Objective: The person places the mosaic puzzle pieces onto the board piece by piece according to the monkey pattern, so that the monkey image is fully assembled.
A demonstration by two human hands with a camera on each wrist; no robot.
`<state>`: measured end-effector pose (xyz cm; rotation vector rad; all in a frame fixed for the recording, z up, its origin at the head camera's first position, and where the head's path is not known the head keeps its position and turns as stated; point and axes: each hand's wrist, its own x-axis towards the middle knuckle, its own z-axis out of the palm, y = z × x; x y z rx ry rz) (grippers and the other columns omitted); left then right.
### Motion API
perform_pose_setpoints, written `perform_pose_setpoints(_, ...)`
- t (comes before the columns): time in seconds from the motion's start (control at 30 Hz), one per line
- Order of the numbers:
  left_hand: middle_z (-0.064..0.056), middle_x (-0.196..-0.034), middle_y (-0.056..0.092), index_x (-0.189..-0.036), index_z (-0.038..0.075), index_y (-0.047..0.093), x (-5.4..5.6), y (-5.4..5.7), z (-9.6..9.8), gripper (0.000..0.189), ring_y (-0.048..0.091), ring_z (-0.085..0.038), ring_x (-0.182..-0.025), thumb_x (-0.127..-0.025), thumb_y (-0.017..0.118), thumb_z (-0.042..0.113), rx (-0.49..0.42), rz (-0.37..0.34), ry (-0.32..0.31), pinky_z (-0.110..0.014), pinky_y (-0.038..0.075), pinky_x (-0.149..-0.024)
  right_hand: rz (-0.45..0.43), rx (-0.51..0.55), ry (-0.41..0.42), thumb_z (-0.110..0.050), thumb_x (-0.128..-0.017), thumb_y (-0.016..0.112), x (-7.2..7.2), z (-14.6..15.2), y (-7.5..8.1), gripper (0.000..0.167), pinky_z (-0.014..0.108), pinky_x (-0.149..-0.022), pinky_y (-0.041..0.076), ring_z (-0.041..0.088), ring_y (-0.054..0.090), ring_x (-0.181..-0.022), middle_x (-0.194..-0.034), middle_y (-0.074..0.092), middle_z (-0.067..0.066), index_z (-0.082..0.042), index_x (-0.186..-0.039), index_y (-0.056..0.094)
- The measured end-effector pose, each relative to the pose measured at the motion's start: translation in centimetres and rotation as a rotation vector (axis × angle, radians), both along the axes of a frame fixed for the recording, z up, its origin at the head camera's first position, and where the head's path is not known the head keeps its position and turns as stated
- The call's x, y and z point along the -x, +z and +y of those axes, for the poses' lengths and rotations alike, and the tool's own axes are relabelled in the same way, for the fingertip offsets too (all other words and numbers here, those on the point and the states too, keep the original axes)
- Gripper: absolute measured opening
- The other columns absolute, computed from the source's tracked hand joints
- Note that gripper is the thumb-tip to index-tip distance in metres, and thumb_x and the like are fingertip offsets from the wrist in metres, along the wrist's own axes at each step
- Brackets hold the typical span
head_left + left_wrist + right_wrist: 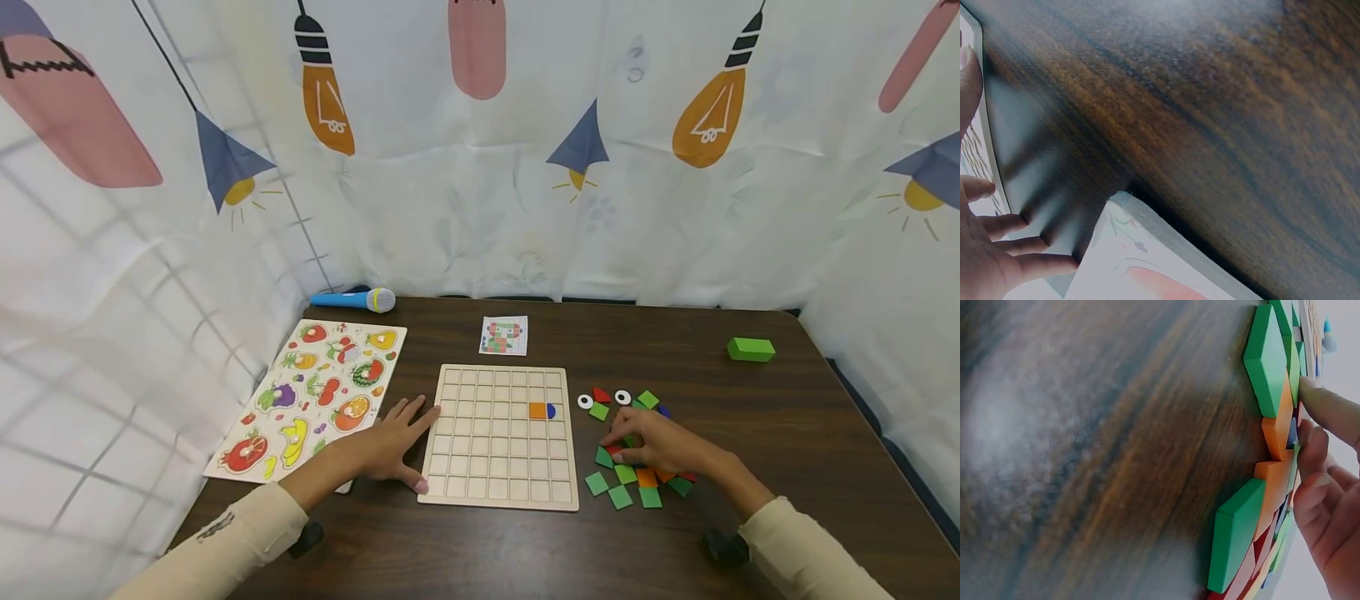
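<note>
My left hand is spread at the left edge of a pale wooden grid board, thumb on its near corner and fingertips along the side. An orange square and a blue half-round piece sit side by side in the board's cells. To the right, my right hand reaches over a pile of coloured wooden pieces, thumb and index finger pinching a red piece. Around it lie green squares, orange squares and white rings. The palm hides part of the pile.
A fruit puzzle board lies at the left, close beside my left hand. Behind the grid board is a small printed pattern card. A blue toy microphone lies at the back left, a green block at the back right.
</note>
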<state>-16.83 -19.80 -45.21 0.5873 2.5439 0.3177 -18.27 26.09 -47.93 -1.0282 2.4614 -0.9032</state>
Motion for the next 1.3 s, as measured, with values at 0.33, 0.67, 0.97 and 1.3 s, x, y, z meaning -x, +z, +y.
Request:
perform_pose_setpoints(0.33, -0.022, -0.167, 0.011, -0.161, 0.014, 0.021, -0.1, -0.1, 0.0, 0.116, 0.012, -0.049, -0.152, -0.073, 0.082, 0.057, 0.003, 0.003, 0.003, -0.07, 0.027, -0.112, 0.032, -0.036, 0.003, -0.023, -0.092, 0.074, -0.2, -0.4, -0.1, 0.013, 0.027, -0.076, 0.052, 0.009, 0.058, -0.089, -0.104, 0.065, -0.008, -0.019, -0.104, 0.069)
perform_pose_setpoints(0.67, -0.022, -0.167, 0.011, -0.161, 0.015, 0.021, -0.1, -0.3, -0.1, 0.116, 0.012, -0.049, -0.152, -0.072, 0.082, 0.058, 0.004, 0.01, 0.005, -0.07, 0.028, -0.112, -0.033, -0.026, -0.023, -0.023, -0.094, 0.072, -0.2, -0.7, 0.2, 0.008, 0.023, -0.069, 0.048, 0.003, 0.052, -0.08, -0.098, 0.063, -0.008, -0.021, -0.099, 0.067)
perform_pose_setpoints(0.97, -0.021, -0.167, 0.011, -0.161, 0.016, 0.02, -0.2, -0.4, -0.1, 0.118, 0.012, -0.049, -0.152, -0.071, 0.082, 0.06, 0.021, 0.004, 0.004, -0.069, 0.029, -0.111, -0.05, -0.032, -0.084, -0.028, -0.097, 0.068, -0.1, -1.1, 0.0, 0.019, 0.022, -0.064, 0.047, 0.002, 0.052, -0.07, -0.085, 0.06, -0.012, -0.016, -0.112, 0.067)
perform_pose_setpoints(1.3, -0.021, -0.167, 0.011, -0.161, 0.016, 0.021, -0.1, -0.5, -0.1, 0.118, 0.013, -0.05, -0.152, -0.071, 0.082, 0.059, 0.012, 0.011, 0.01, -0.069, 0.03, -0.111, -0.032, -0.028, -0.115, -0.03, -0.1, 0.064, 0.6, -2.1, 0.6, 0.018, 0.023, -0.064, 0.049, 0.002, 0.054, -0.07, -0.086, 0.065, -0.011, -0.016, -0.109, 0.07)
